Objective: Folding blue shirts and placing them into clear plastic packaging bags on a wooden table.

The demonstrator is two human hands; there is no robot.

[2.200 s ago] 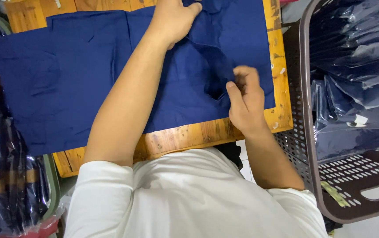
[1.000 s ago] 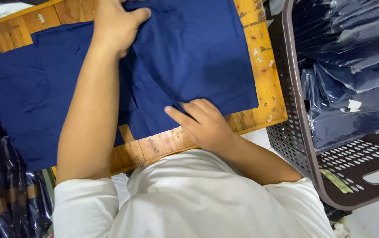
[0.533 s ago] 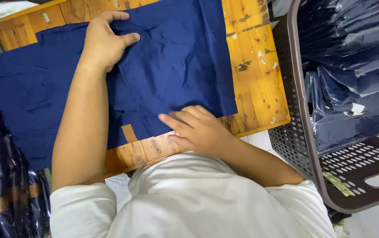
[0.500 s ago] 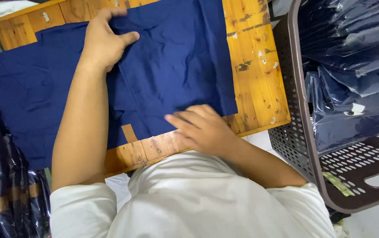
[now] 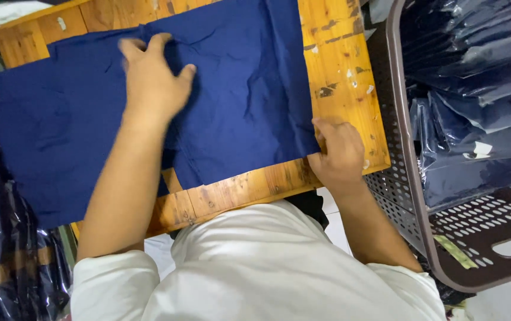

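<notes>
Item: navy blue garment [image 5: 231, 101], spread flat on a wooden counter [image 5: 338, 77], lying across most of its top and hanging off the left edge.

Left hand [image 5: 151, 83]: laid palm down on the cloth toward the far left of the counter, fingers [image 5: 127, 50] splayed wide and gripping nothing. It appears placed there to pin the fabric so it does not slide.

Right hand [image 5: 338, 154]: at the near right corner of the counter, fingers curled onto the lower right corner of the folded cloth; whether it pinches the edge or only presses on it, I cannot tell. The hold seems meant to keep that corner square with the counter's near edge.

Look of the garment: plain dark navy, thin woven stuff, lightly creased in the middle. The right part lies as a folded panel with a straight right edge, over a wider layer that reaches left.

Nearby: a brown plastic basket [image 5: 404, 196] just beside the counter's right edge, holding dark garments in clear bags [image 5: 475, 107]. More bagged stock [image 5: 5, 261] stands off the left edge.
</notes>
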